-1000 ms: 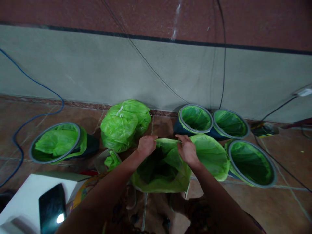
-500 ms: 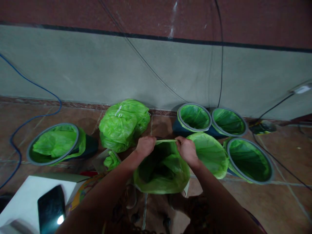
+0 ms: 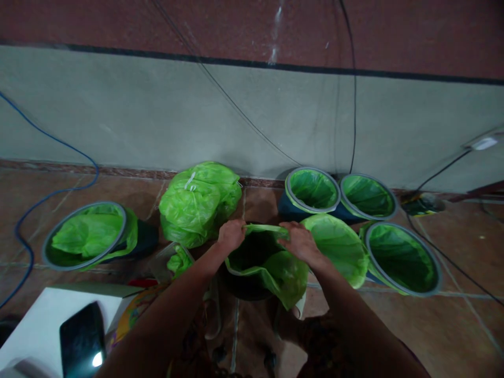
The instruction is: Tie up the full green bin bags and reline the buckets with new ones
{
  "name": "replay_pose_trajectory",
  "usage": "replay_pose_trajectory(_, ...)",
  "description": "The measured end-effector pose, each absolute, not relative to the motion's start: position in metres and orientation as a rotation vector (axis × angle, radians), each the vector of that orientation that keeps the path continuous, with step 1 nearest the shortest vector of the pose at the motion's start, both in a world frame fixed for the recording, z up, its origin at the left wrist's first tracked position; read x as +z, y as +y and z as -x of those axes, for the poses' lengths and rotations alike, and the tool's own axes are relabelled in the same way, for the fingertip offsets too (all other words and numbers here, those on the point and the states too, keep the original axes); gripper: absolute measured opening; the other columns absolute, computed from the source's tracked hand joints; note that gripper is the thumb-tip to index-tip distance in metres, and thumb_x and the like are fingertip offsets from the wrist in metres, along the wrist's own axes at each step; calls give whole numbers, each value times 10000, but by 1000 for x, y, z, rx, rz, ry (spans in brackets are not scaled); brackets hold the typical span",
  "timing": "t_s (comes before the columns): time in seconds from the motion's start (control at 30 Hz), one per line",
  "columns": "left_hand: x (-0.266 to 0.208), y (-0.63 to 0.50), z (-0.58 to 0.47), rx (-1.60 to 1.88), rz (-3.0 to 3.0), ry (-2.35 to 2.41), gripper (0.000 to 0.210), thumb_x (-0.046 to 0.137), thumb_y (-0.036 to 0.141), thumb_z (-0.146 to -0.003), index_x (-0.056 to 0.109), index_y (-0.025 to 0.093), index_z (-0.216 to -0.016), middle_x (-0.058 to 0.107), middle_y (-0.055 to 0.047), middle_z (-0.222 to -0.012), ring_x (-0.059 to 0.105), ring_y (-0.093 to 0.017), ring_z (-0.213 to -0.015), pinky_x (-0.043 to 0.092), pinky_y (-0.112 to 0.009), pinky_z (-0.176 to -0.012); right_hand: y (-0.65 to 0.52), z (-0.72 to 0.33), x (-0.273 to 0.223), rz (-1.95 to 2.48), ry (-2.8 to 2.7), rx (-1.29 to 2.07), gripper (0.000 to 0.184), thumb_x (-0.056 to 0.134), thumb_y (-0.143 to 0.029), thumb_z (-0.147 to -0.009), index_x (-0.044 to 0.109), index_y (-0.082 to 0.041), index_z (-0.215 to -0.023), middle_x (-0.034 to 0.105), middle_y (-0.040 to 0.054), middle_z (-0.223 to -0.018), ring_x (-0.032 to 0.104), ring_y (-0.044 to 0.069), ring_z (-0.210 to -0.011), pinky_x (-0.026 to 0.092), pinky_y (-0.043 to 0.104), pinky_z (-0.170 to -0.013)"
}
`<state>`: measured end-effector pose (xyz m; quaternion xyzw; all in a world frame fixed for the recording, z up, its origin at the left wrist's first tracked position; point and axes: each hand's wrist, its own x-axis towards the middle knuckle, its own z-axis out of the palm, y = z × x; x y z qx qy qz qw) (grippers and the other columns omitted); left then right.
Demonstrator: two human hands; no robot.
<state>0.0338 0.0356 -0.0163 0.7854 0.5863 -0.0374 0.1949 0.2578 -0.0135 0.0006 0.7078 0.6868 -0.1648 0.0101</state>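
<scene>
the green bag (image 3: 289,275) is in the middle, its mouth open upward, and a dark bin (image 3: 250,292) shows under its near edge. the left hand (image 3: 232,234) is closed on the left part of the bag's far edge, and the right hand (image 3: 298,241) pinches the same edge more to the right. this edge is stretched between them, while the right side of the bag hangs loose in a fold. i think both hands should pull with equal force and not too strongly, because such thin plastic may tear. the loose fold probably needs smoothing, so the mouth becomes even. a green-lined container (image 3: 334,249) stands just beside the right hand; better not to knock it.
</scene>
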Motion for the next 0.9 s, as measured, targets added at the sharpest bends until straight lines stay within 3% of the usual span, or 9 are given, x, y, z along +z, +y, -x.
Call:
replay_pose_trajectory(0.07,-15,35,-34,-108,-2199,1641,275,462,308,-927,707,224,-1020,730,-64,-1008,671,-194,-968,493,-279,-853,-10,-252,-5,-2232,2246,-434,435,636,-348,-817,620,-217,-1232,628,105,-1216,525,283,-1151,407,398,-936)
replay_pose_trajectory(0.17,-16,35,-33,-115,-2189,1619,269,476,324,-931,713,244,-1029,732,-52,-1010,670,-182,-958,486,-266,-851,-4,-248,-13,-2184,2376,-428,272,555,-302,-879,689,-199,-1092,668,96,-1127,545,249,-1097,374,367,-955)
replay_pose_trajectory(0.3,-18,34,-30,-83,-2194,1623,284,476,350,-933,733,254,-1009,737,-55,-1000,672,-184,-947,482,-266,-848,0,-249,-20,-2190,2343,-618,282,452,-289,-935,719,-198,-921,714,60,-894,620,174,-837,401,269,-778)
replay_pose_trajectory(0.4,-19,35,-25,-71,-2167,1641,286,484,347,-923,744,251,-992,742,-57,-978,674,-188,-928,485,-267,-831,2,-252,-20,-2312,2215,-675,284,457,-314,-931,720,-209,-930,723,47,-851,623,158,-745,383,249,-674)
replay_pose_trajectory(0.63,-21,47,2,-22,-2001,1695,261,518,245,-869,760,210,-960,743,-56,-926,667,-175,-888,480,-250,-810,0,-256,-23,-2353,2096,-782,246,497,-253,-897,732,-178,-882,729,58,-849,625,149,-758,390,239,-682)
replay_pose_trajectory(0.9,-47,53,16,213,-1380,1790,247,553,195,-807,744,146,-956,712,-17,-728,634,-126,-640,470,-200,-588,6,-254,-53,-2405,2040,-719,264,506,-304,-901,741,-187,-914,738,77,-888,654,165,-797,425,240,-704)
